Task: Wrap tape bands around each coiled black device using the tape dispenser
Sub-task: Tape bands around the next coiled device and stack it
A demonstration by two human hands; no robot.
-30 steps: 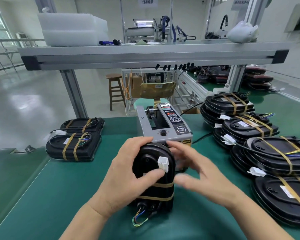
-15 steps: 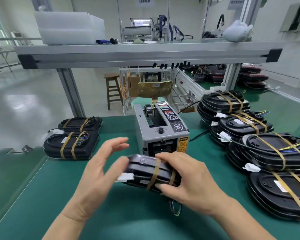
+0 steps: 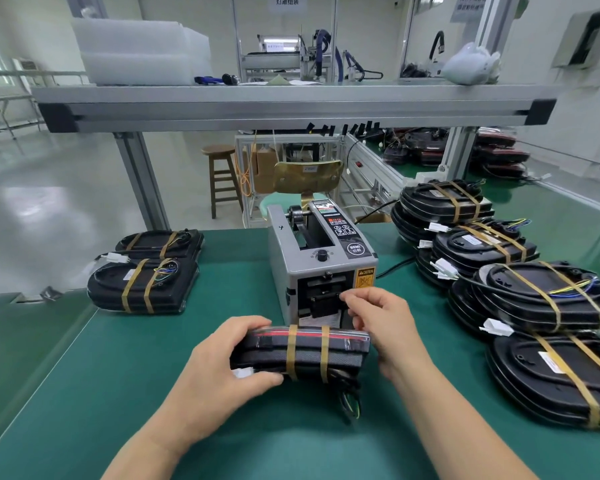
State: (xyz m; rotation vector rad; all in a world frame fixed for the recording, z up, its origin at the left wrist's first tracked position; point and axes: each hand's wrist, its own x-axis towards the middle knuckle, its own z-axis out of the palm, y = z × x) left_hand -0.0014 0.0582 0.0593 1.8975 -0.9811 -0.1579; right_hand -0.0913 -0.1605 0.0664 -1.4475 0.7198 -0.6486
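The coiled black device (image 3: 302,355), a flat, hard-shelled plastic unit with its cable wound against it, is probably stiff and fairly light, since one hand steadies it on edge. The smooth shell may be slippery, so the best hold is likely across the two broad faces at one end, away from the loose wires and the plug. The left hand (image 3: 222,372) holds it that way, with the thumb on the near face and the fingers curled over the top at its left end. The device stands on its long edge at the near middle of the green bench mat (image 3: 118,393), just in front of the grey box-shaped tape dispenser (image 3: 319,268). Whether it rests on the mat cannot be told. Two tan tape bands (image 3: 291,351) already cross its middle side by side. A red stripe runs along the top edge, a small white plug (image 3: 243,373) sits under the left fingers, and thin coloured wires (image 3: 350,403) hang from the lower right corner. The right hand (image 3: 385,327) is at the dispenser's mouth with curled fingers. Whether it pinches a fresh strip is not visible.
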